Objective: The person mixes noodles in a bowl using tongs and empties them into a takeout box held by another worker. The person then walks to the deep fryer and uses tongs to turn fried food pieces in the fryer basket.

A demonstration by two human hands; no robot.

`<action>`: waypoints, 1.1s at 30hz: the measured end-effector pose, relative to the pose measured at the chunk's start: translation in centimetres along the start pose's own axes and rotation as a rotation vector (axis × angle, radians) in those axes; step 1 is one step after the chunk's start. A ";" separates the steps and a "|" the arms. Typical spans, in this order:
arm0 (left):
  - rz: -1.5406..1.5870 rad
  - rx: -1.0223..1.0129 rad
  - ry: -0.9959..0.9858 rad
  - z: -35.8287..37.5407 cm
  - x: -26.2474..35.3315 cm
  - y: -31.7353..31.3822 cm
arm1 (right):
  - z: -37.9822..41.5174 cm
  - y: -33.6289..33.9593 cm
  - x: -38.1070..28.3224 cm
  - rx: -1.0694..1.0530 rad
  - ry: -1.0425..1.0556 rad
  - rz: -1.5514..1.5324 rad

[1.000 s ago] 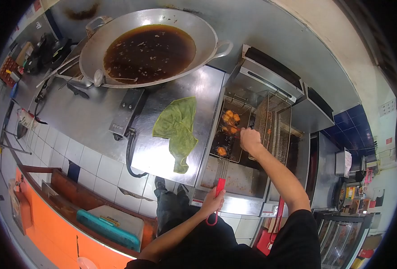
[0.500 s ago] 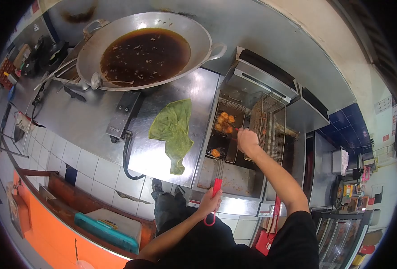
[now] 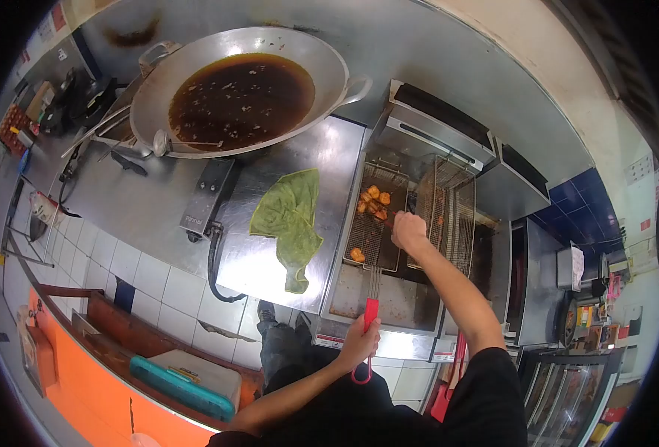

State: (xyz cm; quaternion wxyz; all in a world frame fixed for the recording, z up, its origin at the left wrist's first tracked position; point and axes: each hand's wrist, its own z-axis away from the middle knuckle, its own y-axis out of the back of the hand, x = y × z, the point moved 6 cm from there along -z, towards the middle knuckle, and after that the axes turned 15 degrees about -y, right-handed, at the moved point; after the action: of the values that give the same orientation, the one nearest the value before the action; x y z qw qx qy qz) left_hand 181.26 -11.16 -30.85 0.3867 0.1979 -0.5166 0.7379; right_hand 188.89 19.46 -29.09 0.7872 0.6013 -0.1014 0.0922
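My left hand [image 3: 360, 341] is wrapped round the red handle of a wire fryer basket [image 3: 380, 242] in the deep fryer. Golden-brown fried pieces [image 3: 374, 201] lie clustered at the basket's far end, and a single piece [image 3: 357, 254] sits near its front. Above the basket's right side, my right hand [image 3: 409, 229] is closed, seemingly round a slim tool with a reddish part; its kind is hidden by the fingers. A second wire basket [image 3: 460, 212] stands just right of that hand, with crumbs on its mesh.
A big wok [image 3: 144, 100] of dark brown oil, with a ladle [image 3: 162, 141] at its rim, sits on a burner at the upper left. A green cloth [image 3: 288, 223] lies on the steel counter [image 3: 232, 261] left of the fryer. Orange panelling [image 3: 83, 372] is at lower left.
The basket has come up, its mesh floor now showing under the pieces where dark oil was. My left hand and the red handle have shifted slightly right. My right hand stays over the basket.
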 end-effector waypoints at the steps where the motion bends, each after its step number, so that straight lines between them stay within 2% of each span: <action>1: -0.004 -0.003 0.003 0.3 0.5 -0.2 | 1.2 2.0 0.0 0.005 0.019 0.032; 6: -0.034 -0.008 -0.005 1.2 2.9 -1.0 | 3.6 6.7 1.1 0.063 0.058 0.088; 14: -0.169 -0.026 0.047 6.0 5.1 -2.9 | 7.6 10.9 4.1 -0.115 0.095 0.101; 17: -0.184 -0.050 0.137 8.0 4.8 -3.2 | 8.4 9.3 4.6 -0.150 0.127 0.087; 23: -0.205 -0.048 0.093 9.2 3.5 -1.6 | 9.6 8.0 4.1 -0.036 0.069 0.044; 29: -0.135 -0.076 0.110 10.8 3.1 -0.5 | 10.4 5.7 2.4 -0.051 0.058 0.071; 33: -0.189 -0.132 0.029 11.5 3.0 0.8 | 12.0 5.4 2.3 -0.091 0.015 0.070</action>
State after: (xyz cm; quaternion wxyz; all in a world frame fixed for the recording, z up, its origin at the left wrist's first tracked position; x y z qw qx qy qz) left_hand 177.58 -20.74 -24.78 0.4744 0.2091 -0.5372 0.6653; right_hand 189.05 9.31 -20.41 0.8107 0.5604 -0.1203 0.1194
